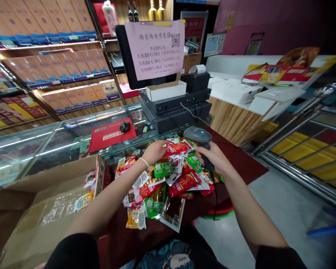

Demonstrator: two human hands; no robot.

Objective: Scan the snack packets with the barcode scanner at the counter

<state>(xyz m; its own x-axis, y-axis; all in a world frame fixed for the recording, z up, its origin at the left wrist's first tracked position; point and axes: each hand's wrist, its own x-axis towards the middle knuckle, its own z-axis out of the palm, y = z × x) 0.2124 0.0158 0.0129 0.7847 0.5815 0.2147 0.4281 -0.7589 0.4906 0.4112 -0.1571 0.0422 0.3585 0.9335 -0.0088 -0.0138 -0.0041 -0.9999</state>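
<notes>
A heap of small snack packets (154,190) in red, green, white and orange wrappers lies on the dark red table top (240,164). At the back of the heap, my left hand (155,152) pinches the end of a red snack packet (177,148). My right hand (214,158) is wrapped round the handle of a dark grey barcode scanner (198,136). The scanner's head points left, close over that red packet, and a blue light glows on its top. Its cable hangs down below my right hand.
To the left stands an open cardboard box (42,201) with a few packets inside. Behind the heap are a glass counter (72,138), a red mat (106,136) with a mouse (124,127), and a till (179,102). A metal railing (302,142) runs along the right.
</notes>
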